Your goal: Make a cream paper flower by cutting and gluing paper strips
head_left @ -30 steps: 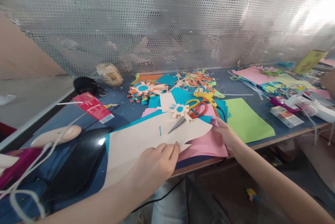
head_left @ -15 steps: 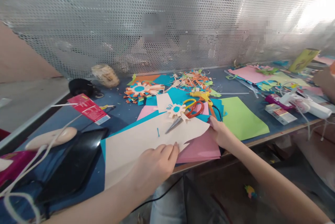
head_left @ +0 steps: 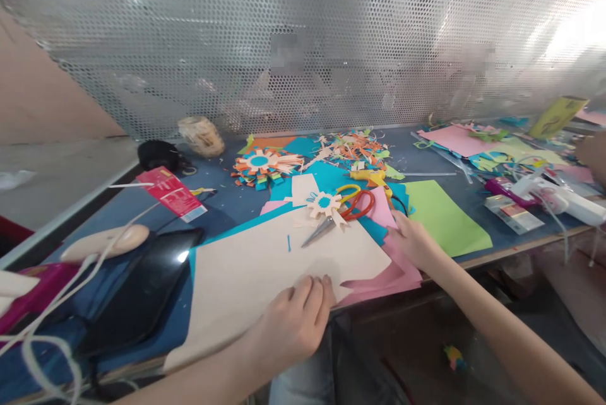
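Note:
My left hand is closed on the front edge of a large cream paper sheet at the table's front, fingers curled over it. On this sheet lie scissors with red and yellow handles, a small cream paper flower with a blue centre, and a short blue strip. To the right, my right hand pinches pink paper that sticks out beneath the cream sheet. Blue paper shows between them. A yellow glue gun lies just behind that hand.
Layered paper flowers and a heap of paper scraps lie at the back. Green paper is at right. A dark tablet-like slab, white cords and a red packet occupy the left. A perforated metal panel stands behind.
My left hand has drawn the cream sheet towards me. My right hand has shifted right and slightly down, pulling pink paper rightwards, and more of it shows. The scissors and flower stay on the sheet.

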A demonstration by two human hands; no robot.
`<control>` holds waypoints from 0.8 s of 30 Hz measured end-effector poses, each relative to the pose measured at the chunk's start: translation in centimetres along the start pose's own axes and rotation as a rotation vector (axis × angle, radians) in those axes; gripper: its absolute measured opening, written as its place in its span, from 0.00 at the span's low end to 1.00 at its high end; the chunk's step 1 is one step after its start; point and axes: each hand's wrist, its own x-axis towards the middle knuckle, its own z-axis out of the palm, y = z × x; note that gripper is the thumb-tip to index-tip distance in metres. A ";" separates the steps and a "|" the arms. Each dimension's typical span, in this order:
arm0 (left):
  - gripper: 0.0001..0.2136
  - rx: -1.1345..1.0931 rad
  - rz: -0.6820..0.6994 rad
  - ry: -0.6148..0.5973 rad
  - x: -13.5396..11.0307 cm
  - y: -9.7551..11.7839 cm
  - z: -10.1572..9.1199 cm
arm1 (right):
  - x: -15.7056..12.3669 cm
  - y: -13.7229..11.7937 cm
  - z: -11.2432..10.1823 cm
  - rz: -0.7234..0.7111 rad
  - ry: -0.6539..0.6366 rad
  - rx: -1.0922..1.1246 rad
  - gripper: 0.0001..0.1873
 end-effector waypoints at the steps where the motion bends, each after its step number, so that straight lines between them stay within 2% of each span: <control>1: 0.14 0.012 0.006 0.023 0.0 -0.1 0.2 | 0.2 0.0 0.1 0.008 0.027 0.029 0.14; 5: 0.14 0.047 0.024 0.157 -0.1 -0.6 1.0 | 0.6 0.0 0.3 0.060 0.100 0.095 0.15; 7: 0.15 0.032 0.014 0.187 -0.5 -0.9 1.3 | 0.7 0.1 0.3 0.060 0.117 0.100 0.17; 13: 0.16 -0.070 0.000 0.221 -1.9 -2.3 1.7 | 0.7 0.4 0.6 -0.005 0.157 0.095 0.17; 16: 0.15 -0.078 0.031 0.202 -1.6 -2.6 1.8 | 0.8 0.5 0.6 -0.009 0.143 0.093 0.16; 19: 0.15 -0.087 -0.043 0.171 -1.0 -2.2 1.5 | 0.4 0.2 0.5 -0.005 0.198 0.055 0.20; 22: 0.17 -0.093 -0.186 0.125 -0.8 -1.3 0.9 | -0.8 -0.8 0.3 -0.131 0.383 -0.127 0.24; 24: 0.18 -0.088 -0.288 0.090 -1.2 -0.6 0.6 | -1.6 -1.8 0.2 -0.351 0.394 -0.254 0.23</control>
